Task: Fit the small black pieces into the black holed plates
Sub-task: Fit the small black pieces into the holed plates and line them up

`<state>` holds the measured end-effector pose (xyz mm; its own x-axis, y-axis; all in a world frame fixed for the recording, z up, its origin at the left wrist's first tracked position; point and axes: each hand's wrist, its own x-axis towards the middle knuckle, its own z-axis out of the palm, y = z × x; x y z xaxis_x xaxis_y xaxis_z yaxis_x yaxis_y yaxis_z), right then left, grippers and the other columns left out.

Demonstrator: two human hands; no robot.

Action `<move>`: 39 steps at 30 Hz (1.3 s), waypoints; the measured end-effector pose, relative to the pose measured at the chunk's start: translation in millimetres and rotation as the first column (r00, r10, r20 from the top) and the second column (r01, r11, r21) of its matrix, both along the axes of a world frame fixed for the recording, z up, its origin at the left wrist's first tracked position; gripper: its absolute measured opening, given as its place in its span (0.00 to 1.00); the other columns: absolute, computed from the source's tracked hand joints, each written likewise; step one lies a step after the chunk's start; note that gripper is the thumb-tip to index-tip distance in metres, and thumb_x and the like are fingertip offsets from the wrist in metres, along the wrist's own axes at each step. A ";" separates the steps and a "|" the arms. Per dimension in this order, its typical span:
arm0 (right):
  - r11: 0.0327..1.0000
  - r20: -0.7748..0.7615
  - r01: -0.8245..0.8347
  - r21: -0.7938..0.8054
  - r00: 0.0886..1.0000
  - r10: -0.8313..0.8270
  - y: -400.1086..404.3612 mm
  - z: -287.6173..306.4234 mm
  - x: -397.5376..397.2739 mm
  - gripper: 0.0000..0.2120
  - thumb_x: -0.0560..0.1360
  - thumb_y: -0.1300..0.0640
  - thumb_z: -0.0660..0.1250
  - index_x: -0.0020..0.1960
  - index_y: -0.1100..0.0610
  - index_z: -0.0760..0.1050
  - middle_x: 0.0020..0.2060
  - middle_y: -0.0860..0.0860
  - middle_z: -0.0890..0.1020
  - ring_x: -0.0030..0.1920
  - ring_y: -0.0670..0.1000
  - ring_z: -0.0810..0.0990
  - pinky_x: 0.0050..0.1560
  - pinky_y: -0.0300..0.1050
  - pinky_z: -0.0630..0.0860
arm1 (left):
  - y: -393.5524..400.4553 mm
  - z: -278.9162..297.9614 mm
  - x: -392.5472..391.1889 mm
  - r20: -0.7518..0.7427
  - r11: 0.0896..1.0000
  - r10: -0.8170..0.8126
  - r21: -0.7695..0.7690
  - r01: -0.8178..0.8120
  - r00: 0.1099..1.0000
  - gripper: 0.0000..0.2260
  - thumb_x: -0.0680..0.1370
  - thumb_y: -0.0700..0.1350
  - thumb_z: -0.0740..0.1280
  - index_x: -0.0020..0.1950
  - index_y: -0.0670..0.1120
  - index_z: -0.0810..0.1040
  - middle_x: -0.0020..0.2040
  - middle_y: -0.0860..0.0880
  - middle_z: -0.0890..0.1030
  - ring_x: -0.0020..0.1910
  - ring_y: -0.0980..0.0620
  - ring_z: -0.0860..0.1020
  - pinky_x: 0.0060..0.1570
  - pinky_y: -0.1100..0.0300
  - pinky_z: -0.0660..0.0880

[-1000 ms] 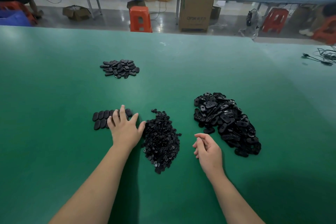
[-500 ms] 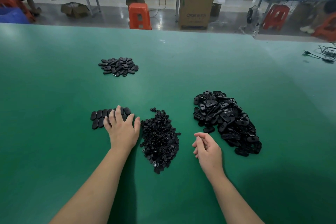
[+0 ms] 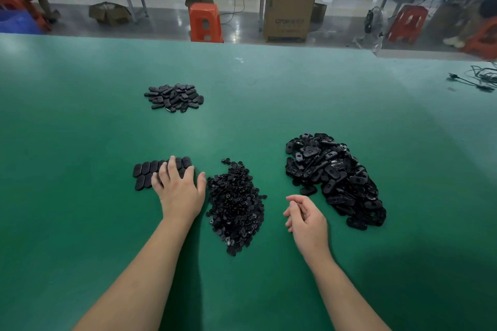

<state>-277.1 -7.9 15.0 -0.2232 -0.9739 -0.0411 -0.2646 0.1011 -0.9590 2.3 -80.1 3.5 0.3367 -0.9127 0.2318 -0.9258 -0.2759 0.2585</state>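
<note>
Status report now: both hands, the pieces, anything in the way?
Left hand flat on laid-out plates. Right hand loosely curled, empty. Small pieces piled between hands. Nothing in the way.

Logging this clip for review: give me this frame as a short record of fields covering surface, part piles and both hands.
surface: green table
small pieces pile: centre, between the hands
holed plates pile: right
far pile: oval pieces, far left
laid-out rows: oval pieces side by side
left hand: flat on the rows, fingers spread
right hand: loosely curled, apparently holding nothing
</note>
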 end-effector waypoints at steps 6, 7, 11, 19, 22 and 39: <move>1.000 0.000 0.002 0.002 1.000 -0.002 0.1 0.3 0.8 0.10 0.83 0.60 0.62 0.52 0.47 0.79 0.37 0.46 0.83 0.32 0.44 0.79 0.34 0.46 0.79 | 0.5 3.4 -1.1 -0.014 0.997 0.019 0.069 -0.018 1.000 0.21 0.82 0.61 0.55 0.69 0.54 0.76 0.80 0.42 0.55 0.78 0.41 0.51 0.75 0.40 0.44; 1.000 -0.005 0.001 0.002 1.000 -0.001 0.1 0.4 0.7 0.10 0.83 0.60 0.62 0.52 0.47 0.79 0.37 0.46 0.83 0.32 0.44 0.79 0.35 0.47 0.79 | 1.0 4.4 -1.6 -0.023 0.998 0.022 0.056 -0.021 0.999 0.21 0.82 0.60 0.56 0.69 0.53 0.76 0.80 0.41 0.56 0.78 0.41 0.51 0.75 0.40 0.44; 1.000 -0.023 -0.007 0.003 1.000 0.007 -0.5 0.8 1.1 0.10 0.83 0.60 0.62 0.52 0.47 0.79 0.36 0.45 0.83 0.31 0.43 0.78 0.34 0.46 0.79 | 7.4 7.9 -2.5 -0.051 0.988 -0.093 -0.130 0.086 0.994 0.11 0.81 0.50 0.66 0.59 0.48 0.83 0.73 0.39 0.69 0.73 0.38 0.63 0.71 0.40 0.55; 1.000 -0.063 -0.001 0.007 0.998 0.001 -1.3 1.0 1.7 0.10 0.83 0.61 0.62 0.51 0.47 0.78 0.37 0.45 0.83 0.31 0.42 0.78 0.32 0.41 0.78 | 19.2 13.2 -8.8 -0.227 0.971 -0.210 -0.161 0.176 0.951 0.10 0.79 0.41 0.67 0.59 0.45 0.84 0.49 0.48 0.79 0.45 0.46 0.77 0.44 0.53 0.73; 1.000 -0.059 0.001 0.012 0.998 0.000 -1.0 1.5 2.2 0.11 0.83 0.61 0.62 0.51 0.47 0.78 0.37 0.44 0.83 0.31 0.43 0.79 0.33 0.40 0.78 | 23.4 8.7 -12.6 -0.240 0.984 -0.178 -0.044 0.173 0.954 0.16 0.81 0.39 0.62 0.64 0.51 0.81 0.47 0.51 0.74 0.40 0.47 0.74 0.36 0.57 0.68; 0.982 -0.853 -0.075 0.171 0.488 0.186 -24.4 14.9 -30.1 0.15 0.84 0.55 0.59 0.70 0.54 0.74 0.63 0.48 0.71 0.38 0.52 0.77 0.39 0.44 0.72 | 23.3 6.6 -15.9 -0.213 0.988 -0.147 -0.083 0.132 0.966 0.14 0.79 0.41 0.65 0.64 0.48 0.82 0.49 0.48 0.74 0.36 0.47 0.71 0.37 0.57 0.68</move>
<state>-307.2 -32.3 30.0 -0.0714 -0.9974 0.0038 -0.9706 0.0686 -0.2306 -13.6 -56.7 10.1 0.2567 -0.9387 0.2299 -0.8730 -0.1232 0.4718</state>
